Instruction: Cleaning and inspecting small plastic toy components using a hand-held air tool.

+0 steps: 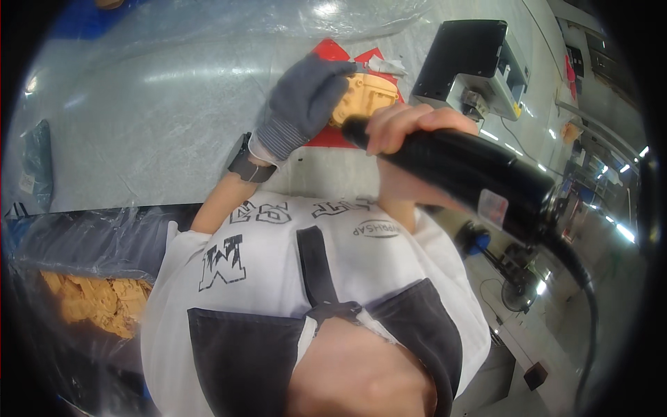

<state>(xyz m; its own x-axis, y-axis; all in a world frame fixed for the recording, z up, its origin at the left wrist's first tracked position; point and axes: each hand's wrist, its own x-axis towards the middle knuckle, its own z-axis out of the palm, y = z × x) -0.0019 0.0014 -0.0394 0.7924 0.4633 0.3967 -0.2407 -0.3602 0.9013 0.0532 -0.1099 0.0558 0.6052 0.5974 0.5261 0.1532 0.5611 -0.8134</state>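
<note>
Left grip (306,97), gloved, clamped on tan part (365,97); right grip (410,128) clamped around black power tool (465,170) just beside it.

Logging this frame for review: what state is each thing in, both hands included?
Left hand: gloved, gripping the tan part.
Tan part: held over the red mat.
Red mat: flat on the table, partly covered.
Right hand: bare, closed around the black power tool.
Black power tool: tip at the part, cable attached.
Tan pieces: heaped in a plastic-lined bin.
</note>
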